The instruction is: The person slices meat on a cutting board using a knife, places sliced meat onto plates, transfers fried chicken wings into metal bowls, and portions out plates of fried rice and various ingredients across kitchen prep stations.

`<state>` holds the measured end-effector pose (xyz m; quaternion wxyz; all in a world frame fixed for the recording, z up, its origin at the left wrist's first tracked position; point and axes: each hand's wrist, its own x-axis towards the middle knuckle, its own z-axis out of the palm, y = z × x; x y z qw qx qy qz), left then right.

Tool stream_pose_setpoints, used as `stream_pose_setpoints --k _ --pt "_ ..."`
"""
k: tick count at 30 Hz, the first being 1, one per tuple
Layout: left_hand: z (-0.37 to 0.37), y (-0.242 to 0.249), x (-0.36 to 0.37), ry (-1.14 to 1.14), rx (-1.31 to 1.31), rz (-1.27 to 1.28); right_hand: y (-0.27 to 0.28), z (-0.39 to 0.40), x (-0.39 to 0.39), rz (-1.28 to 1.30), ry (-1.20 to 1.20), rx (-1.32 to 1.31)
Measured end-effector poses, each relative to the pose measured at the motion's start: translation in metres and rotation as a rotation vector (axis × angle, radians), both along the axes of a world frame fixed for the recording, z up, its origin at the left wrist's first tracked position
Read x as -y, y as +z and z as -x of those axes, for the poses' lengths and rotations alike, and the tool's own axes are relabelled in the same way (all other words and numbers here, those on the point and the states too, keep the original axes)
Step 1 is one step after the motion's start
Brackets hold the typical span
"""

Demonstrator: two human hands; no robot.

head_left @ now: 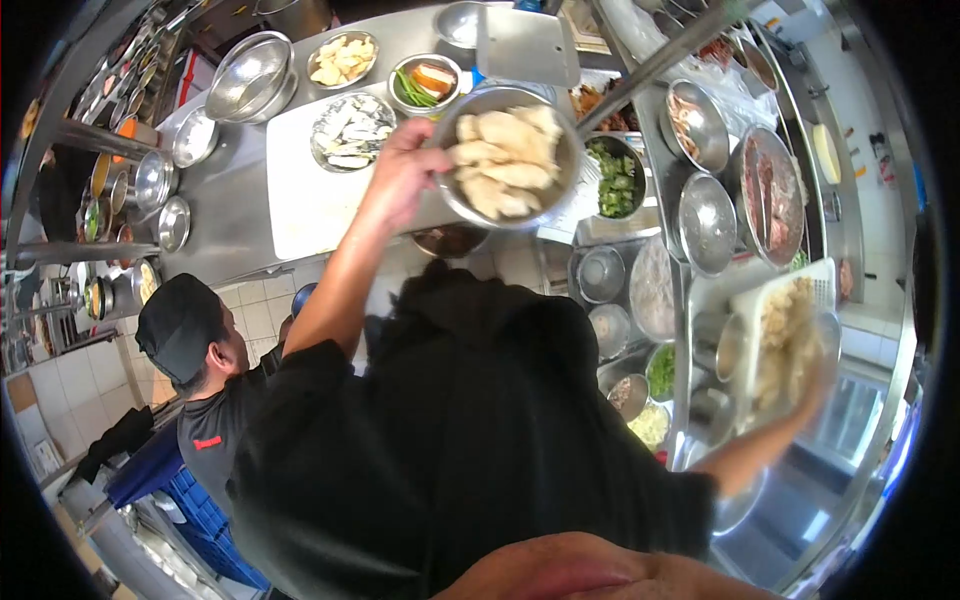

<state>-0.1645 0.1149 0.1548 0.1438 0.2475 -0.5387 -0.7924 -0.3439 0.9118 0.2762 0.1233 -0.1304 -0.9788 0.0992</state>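
My left hand (408, 168) is closed on the rim of a metal bowl (570, 165), held up over the counter's front edge. Thick pale pieces of food (508, 160), possibly chicken, fill it. Far to the right, my right hand (802, 385) is at a white plastic basket (825, 280) of pale food pieces (785, 315). Motion smears that hand, and its fingers cannot be made out. Left of the held bowl, a metal bowl of whitish pieces (350, 130) sits on a white cutting board (300, 205).
A co-worker in a black cap (185, 325) stands close on my left. On the counter are a perforated bowl (250, 80) and a bowl with green beans (420, 85). Chopped greens (612, 178) and a bowl of meat (770, 195) lie rightward. A metal pole (650, 70) crosses above.
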Motion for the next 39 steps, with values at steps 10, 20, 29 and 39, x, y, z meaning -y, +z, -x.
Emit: stream_pose_setpoints --k 10,20,29,39 --pt "0.032 -0.079 0.227 0.532 -0.142 0.058 0.029 -0.055 0.208 0.57 0.341 -0.016" --pt "0.106 -0.164 0.311 0.652 0.084 -0.076 -0.02 -0.112 0.296 0.675 0.338 0.306" --pt "0.087 -0.155 0.316 0.535 0.228 0.147 -0.014 -0.12 0.304 0.459 0.412 0.104" --pt "-0.026 -0.048 0.138 0.929 -0.075 0.466 -0.021 -0.083 0.399 0.831 0.665 -0.569"
